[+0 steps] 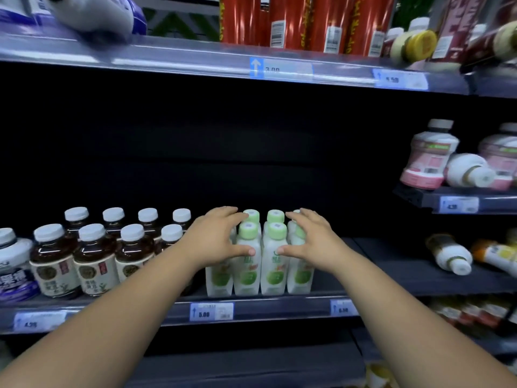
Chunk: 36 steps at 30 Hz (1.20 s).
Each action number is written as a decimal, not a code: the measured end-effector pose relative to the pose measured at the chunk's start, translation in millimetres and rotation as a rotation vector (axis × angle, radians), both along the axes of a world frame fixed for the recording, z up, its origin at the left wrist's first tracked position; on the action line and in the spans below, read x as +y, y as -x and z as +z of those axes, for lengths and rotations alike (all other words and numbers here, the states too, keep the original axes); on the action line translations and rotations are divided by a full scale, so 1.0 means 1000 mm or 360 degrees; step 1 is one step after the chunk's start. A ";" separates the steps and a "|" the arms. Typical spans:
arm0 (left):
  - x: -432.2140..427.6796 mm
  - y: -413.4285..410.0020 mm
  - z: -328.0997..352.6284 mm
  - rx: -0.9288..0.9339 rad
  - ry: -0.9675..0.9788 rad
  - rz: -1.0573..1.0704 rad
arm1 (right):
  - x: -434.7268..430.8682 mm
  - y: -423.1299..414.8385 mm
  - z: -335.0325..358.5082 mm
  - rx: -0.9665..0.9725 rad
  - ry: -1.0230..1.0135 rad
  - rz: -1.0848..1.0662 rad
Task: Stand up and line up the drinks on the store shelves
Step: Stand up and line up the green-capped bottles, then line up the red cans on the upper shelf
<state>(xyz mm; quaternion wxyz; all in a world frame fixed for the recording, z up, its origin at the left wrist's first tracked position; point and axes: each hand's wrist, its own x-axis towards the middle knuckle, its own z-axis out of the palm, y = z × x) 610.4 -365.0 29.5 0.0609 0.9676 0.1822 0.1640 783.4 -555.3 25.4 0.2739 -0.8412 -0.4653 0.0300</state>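
Observation:
Several white bottles with green caps and green labels [272, 264] stand upright in a tight block at the front of the middle shelf [279, 305]. My left hand [216, 239] presses against the block's left side, fingers spread over the caps and thumb across the front. On the block's right side my right hand [310, 239] mirrors it, its thumb touching the front bottle. To the right, a white bottle [450, 254] and an orange-topped bottle [495, 254] lie on their sides on the same shelf level.
Brown tea bottles with white caps [95, 261] stand in rows on the left. Pink-labelled bottles [428, 155] stand on the right upper shelf with one white bottle [470, 170] lying down. Red cartons [293, 21] and a toppled yellow-capped bottle [414, 46] are on the top shelf.

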 end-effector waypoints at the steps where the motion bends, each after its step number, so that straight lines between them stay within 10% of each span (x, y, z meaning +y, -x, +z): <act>1: -0.002 0.003 -0.005 -0.0059 -0.0016 0.0003 | -0.004 0.006 -0.002 0.0002 -0.0030 -0.0016; 13: -0.074 0.061 -0.013 -0.0224 -0.0048 0.0111 | -0.066 0.060 -0.005 -0.0039 -0.0118 -0.0009; 36: -0.148 0.089 0.197 -0.0593 -0.0068 0.0129 | -0.115 0.099 0.189 -0.0047 -0.0593 0.0148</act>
